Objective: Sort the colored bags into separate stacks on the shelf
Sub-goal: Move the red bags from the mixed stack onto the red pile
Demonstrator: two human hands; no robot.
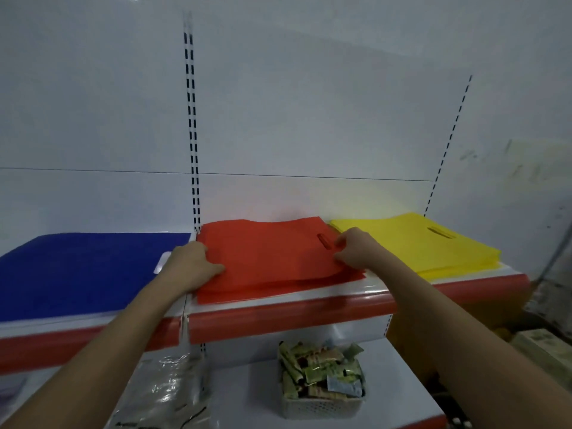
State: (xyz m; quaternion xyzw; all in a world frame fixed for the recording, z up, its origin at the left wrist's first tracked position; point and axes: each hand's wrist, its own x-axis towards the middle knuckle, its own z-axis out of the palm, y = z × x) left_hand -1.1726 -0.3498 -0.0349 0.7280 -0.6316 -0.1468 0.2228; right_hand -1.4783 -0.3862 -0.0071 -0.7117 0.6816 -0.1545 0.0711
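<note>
Red bags stacked mid-shelf, long axis running left to right, handle slot toward the right end, front layers slightly fanned toward the lip. Left hand pressed on the stack's left edge with fingers loosely spread and the thumb lying on top, gripping nothing for certain; right hand at the right edge beside the slot, fingers curled as if pinching the top bag, though the pinch itself cannot be told. Flanked by blue bags left and yellow bags right, each apart from the red, so probably only squaring inward from both ends left to do.
</note>
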